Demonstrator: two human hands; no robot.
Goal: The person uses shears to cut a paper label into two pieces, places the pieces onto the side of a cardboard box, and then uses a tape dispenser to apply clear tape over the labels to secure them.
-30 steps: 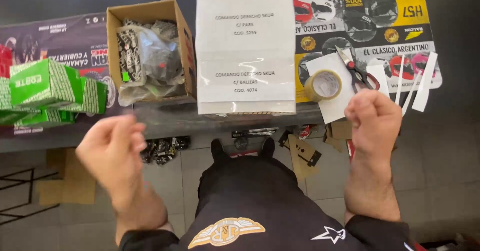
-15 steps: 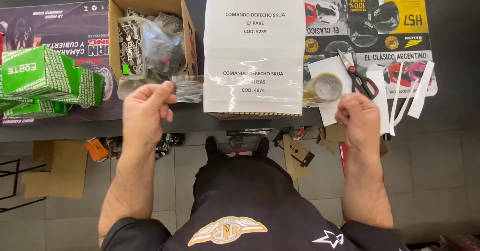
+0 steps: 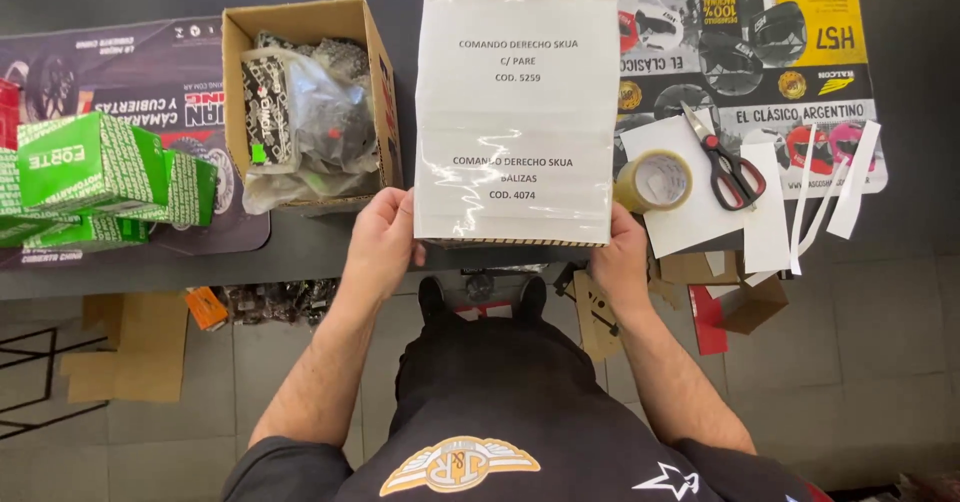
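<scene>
While we stand at the dark table [image 3: 330,252], we hold a tall box faced with a white sheet under clear tape [image 3: 515,112] upright at its near edge. Our left hand [image 3: 380,242] grips the lower left corner of this box and our right hand [image 3: 618,252] grips the lower right corner, so the 2 hands sit well apart and each is clamped on the box.

Left of the box stands an open cardboard carton [image 3: 305,22] packed with bagged parts [image 3: 310,122]. Further left, green boxes [image 3: 95,167] are stacked on a printed mat [image 3: 150,57]. A second printed mat [image 3: 790,42] lies on the right side of the table.

On that right side, white paper sheets [image 3: 690,222] and 3 narrow white strips [image 3: 845,187] lie together. A roll of tan tape [image 3: 655,180] rests just beside the box, and scissors with red and black handles [image 3: 728,162] lie on the paper next to the roll.

Below the table edge, cardboard scraps [image 3: 130,347] lie on the tiled floor [image 3: 880,362].
</scene>
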